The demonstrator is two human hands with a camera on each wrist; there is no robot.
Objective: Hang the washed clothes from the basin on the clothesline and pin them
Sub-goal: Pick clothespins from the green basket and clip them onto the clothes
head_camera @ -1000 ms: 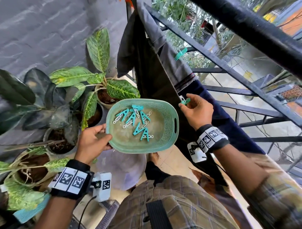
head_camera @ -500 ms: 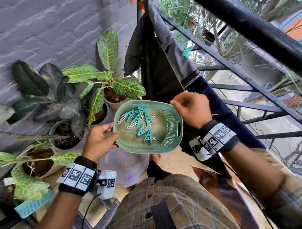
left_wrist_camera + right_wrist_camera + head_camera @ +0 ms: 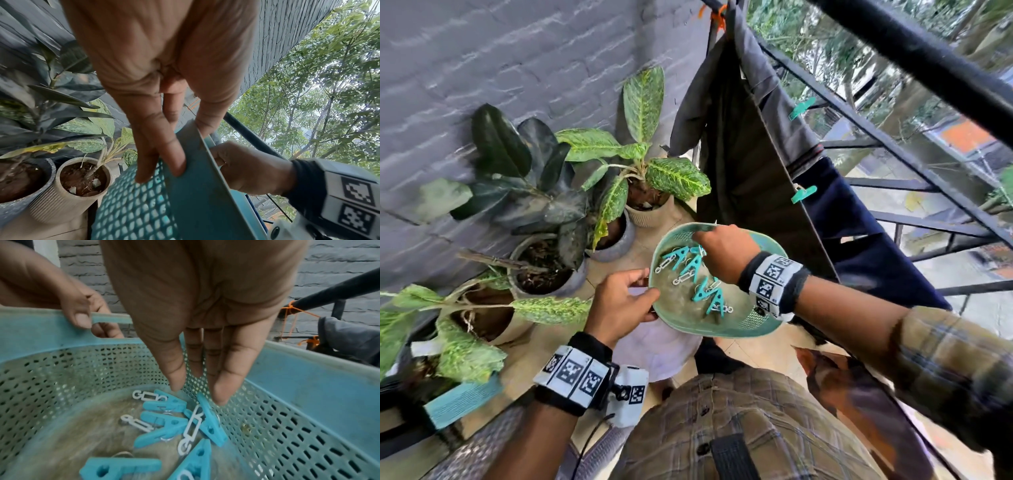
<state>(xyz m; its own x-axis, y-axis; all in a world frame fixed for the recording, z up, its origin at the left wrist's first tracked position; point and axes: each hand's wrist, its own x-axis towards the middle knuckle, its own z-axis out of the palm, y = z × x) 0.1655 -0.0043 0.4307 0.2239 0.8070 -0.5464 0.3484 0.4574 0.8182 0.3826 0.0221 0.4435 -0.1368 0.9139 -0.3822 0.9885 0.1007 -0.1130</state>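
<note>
1. Your left hand (image 3: 621, 301) grips the rim of the teal basket (image 3: 753, 323), thumb over the edge.
2. Your right hand (image 3: 726, 253) reaches inside, fingers straight and holding nothing, just above the clothespins (image 3: 174, 420).
3. Dark clothes (image 3: 750, 147) hang pinned on the black railing (image 3: 914, 161).
4. Potted plants (image 3: 599, 178) stand along the grey brick wall (image 3: 517, 51).

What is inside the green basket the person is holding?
Teal clothespins with white hooks lie on the basket floor; the right hand reaching in covers some.
</note>
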